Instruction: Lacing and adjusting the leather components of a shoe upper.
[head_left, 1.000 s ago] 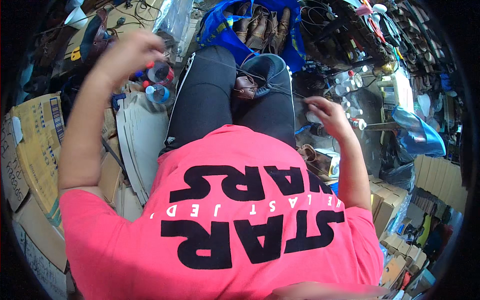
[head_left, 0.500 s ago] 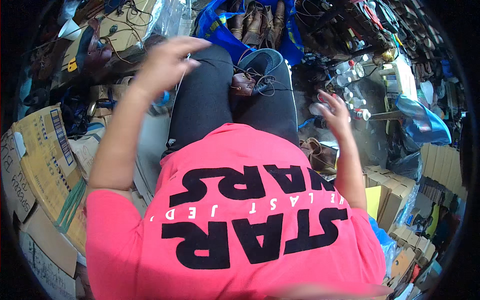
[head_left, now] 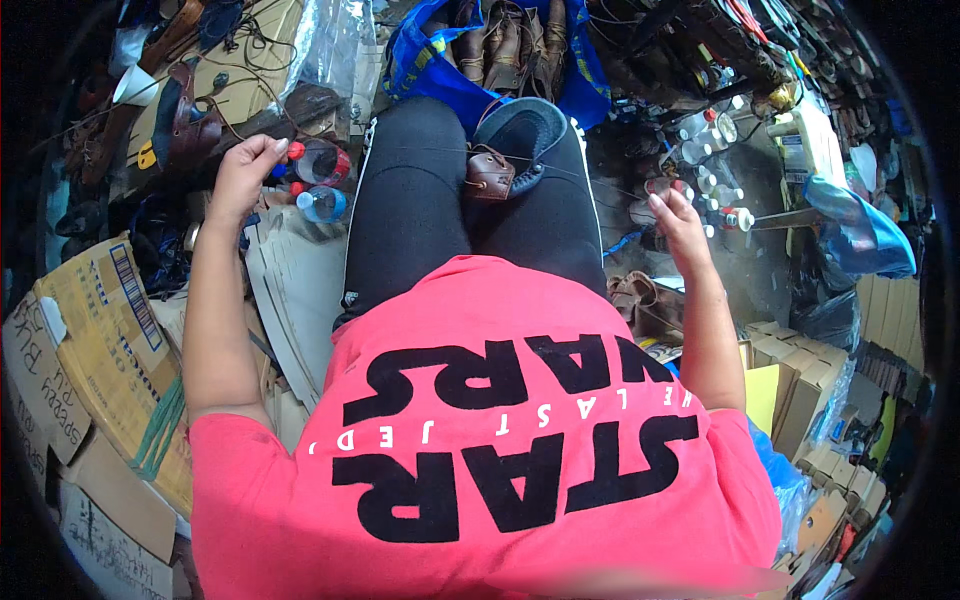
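Note:
Between my knees sits a shoe point(head_left: 490, 176) with a brown leather part and a dark padded collar. Thin thread point(head_left: 415, 149) runs out from it to both sides, pulled nearly straight. My left hand point(head_left: 241, 178), out beyond my left knee, has thumb and fingers pinched on one end of the thread, close to red-capped bottles. On the other side, my right hand point(head_left: 682, 230) pinches the opposite end, thumb and fingertips together. The thread is too fine to follow along its whole length. Neither hand touches the shoe.
A blue bag point(head_left: 412, 65) holding several brown leather shoes stands beyond my knees. Plastic bottles point(head_left: 325, 204) are at the left, with more small bottles point(head_left: 735, 218) at the right. Cardboard boxes point(head_left: 100, 330) line the left side; stacked cartons point(head_left: 785, 365) stand at the right.
My left hand has swung outward to the left and lower, its fingers closing. My right hand has dropped slightly and closed. Loose loops of thread by the shoe have drawn out straight.

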`<state>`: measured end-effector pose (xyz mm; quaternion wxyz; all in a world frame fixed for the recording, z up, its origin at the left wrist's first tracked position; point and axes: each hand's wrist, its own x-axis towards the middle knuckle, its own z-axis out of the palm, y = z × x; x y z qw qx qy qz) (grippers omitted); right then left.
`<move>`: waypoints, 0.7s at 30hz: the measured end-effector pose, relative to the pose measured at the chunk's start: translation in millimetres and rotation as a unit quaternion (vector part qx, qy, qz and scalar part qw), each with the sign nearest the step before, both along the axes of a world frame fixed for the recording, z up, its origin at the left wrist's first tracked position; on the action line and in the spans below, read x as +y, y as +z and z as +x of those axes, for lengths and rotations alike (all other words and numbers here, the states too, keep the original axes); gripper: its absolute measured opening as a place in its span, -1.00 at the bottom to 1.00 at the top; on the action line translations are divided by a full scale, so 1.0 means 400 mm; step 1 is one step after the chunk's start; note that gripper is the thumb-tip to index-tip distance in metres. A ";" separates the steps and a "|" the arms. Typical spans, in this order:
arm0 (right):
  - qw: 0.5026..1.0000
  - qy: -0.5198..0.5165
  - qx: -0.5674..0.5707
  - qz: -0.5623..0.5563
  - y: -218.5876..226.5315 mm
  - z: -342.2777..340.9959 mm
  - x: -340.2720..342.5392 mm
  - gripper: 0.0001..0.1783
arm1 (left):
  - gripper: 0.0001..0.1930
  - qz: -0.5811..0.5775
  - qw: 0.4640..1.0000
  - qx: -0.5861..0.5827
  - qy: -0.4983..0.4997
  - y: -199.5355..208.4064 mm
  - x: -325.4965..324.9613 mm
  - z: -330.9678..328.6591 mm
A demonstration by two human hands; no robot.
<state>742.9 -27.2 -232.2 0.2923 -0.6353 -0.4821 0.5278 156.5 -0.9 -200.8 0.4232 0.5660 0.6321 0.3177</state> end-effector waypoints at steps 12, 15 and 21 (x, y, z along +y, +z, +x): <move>0.918 0.215 -0.163 0.291 0.125 -0.256 0.096 -0.83 | -0.66 0.249 0.895 0.133 -0.346 0.089 0.114 0.584; 0.912 0.238 -0.155 0.295 0.114 -0.273 0.124 -0.82 | -0.68 0.196 0.882 0.177 -0.390 0.094 0.158 0.628; 0.916 0.273 -0.145 0.255 0.107 -0.278 0.134 -0.84 | -0.73 0.077 0.847 0.250 -0.462 0.106 0.191 0.642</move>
